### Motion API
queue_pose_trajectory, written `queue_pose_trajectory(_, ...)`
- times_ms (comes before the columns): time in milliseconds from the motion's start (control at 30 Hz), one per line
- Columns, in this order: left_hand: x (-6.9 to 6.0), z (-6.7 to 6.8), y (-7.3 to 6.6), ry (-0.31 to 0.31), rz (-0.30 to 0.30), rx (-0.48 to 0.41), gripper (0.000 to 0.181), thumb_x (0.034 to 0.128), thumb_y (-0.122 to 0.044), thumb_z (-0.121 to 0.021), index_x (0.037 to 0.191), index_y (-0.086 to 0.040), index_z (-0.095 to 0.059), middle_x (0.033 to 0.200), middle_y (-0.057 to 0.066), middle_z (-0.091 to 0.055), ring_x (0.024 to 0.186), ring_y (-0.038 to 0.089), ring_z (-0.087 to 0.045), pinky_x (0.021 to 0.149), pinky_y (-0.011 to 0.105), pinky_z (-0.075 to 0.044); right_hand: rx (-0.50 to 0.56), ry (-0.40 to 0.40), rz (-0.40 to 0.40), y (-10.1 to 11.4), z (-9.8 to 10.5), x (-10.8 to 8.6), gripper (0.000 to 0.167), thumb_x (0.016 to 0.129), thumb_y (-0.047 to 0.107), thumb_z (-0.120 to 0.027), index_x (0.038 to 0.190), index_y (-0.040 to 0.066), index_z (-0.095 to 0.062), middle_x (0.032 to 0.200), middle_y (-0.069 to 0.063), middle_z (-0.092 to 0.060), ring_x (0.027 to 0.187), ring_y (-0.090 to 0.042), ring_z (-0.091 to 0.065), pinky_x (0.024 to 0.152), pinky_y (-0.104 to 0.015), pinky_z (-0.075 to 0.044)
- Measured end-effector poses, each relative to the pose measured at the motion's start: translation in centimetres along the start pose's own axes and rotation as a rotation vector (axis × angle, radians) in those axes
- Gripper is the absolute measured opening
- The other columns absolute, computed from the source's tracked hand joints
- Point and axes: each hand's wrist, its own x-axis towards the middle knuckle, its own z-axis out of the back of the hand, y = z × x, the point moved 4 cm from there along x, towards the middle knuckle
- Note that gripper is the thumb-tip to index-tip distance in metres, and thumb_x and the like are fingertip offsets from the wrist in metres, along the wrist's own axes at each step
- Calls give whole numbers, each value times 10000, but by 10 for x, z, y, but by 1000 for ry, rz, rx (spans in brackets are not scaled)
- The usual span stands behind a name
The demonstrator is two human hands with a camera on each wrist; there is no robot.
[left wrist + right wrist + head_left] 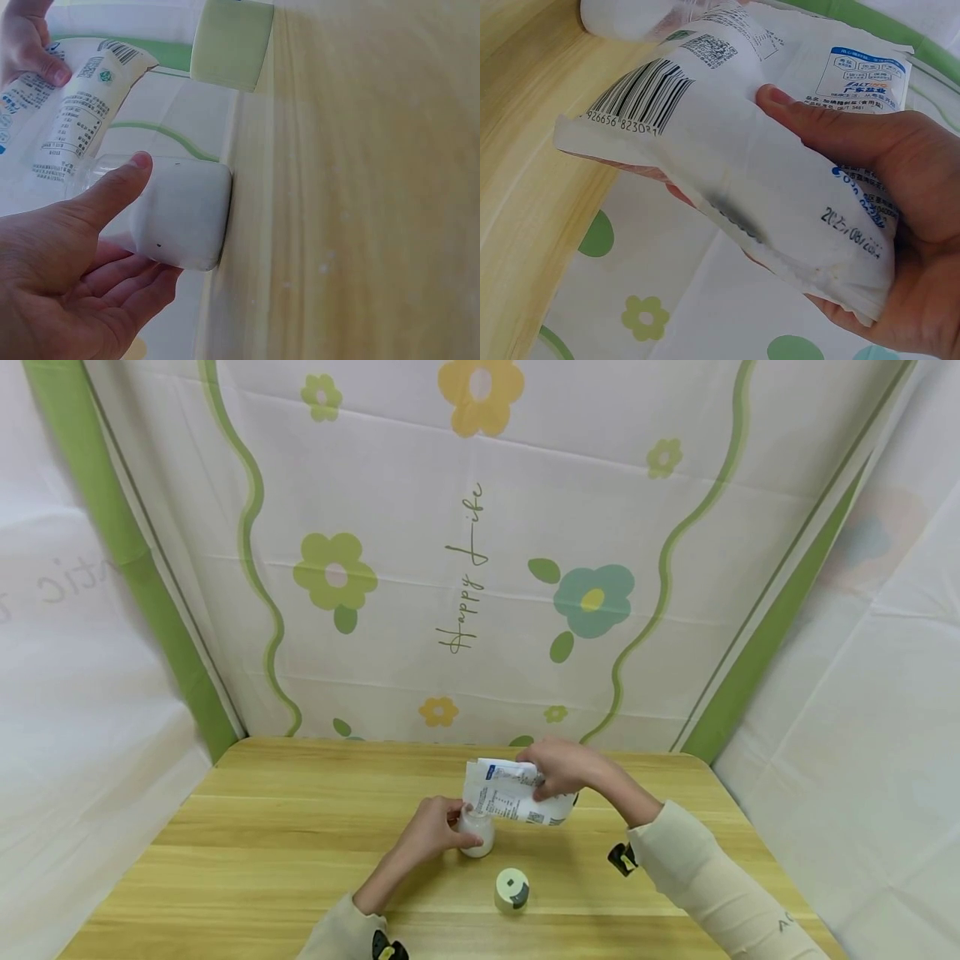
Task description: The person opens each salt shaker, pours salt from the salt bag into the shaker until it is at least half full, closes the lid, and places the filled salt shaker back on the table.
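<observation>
My left hand [429,835] grips a small clear jar [477,837] standing on the table, thumb on one side and fingers on the other. White contents fill much of the jar [187,214] in the left wrist view. Above and to the right, my right hand [561,768] holds a white printed bag of salt [506,795], tipped with its torn end at the jar's mouth. The right wrist view shows the thumb pressing into the salt bag [705,142], whose barcode side faces the camera. Whether salt is flowing is hard to tell.
A pale green lid [511,891] with a grey part stands on the table in front of the jar. The wooden table [247,843] is enclosed by white floral cloth [405,527] at the back and sides. Black and yellow straps [622,858] sit at the sleeves.
</observation>
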Motion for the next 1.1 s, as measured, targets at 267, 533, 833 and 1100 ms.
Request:
queue_pose_trajectory(267, -1, -1, 0, 6, 7, -9, 384, 744, -221, -886, 1063, -54, -750, 975, 46, -755, 787, 98, -600, 670, 193, -509, -6, 8, -13, 0, 0, 0, 300, 780, 43, -825, 1050, 94, -707, 912, -23, -728, 741, -116, -666, 634, -259, -577)
queue_pose_trajectory(533, -1, 0, 0, 3, 2, -9, 381, 742, -214, -887, 1059, -54, -750, 967, 47, -754, 781, 97, -601, 662, 194, -511, -4, 4, -7, 1, 0, -1, 301, 782, 40, -824, 1055, 88, -709, 919, -31, -734, 737, -115, -671, 628, -254, -578)
queue_pose_trajectory(833, -1, 0, 0, 0, -5, -13, 380, 744, -209, -886, 1062, -53, -749, 977, 50, -756, 798, 92, -617, 674, 193, -521, 3, 6, -8, 1, 0, -1, 302, 782, 38, -824, 1057, 88, -710, 927, -32, -732, 751, -121, -673, 638, -262, -583)
queue_pose_trajectory(1100, -1, 0, 0, 1, -8, -3, 375, 748, -218, -884, 1060, -60, -749, 987, 49, -759, 815, 90, -631, 692, 197, -531, -3, 7, 5, 2, 1, -1, 298, 779, 31, -822, 1049, 84, -709, 923, -36, -735, 744, -120, -673, 627, -256, -578)
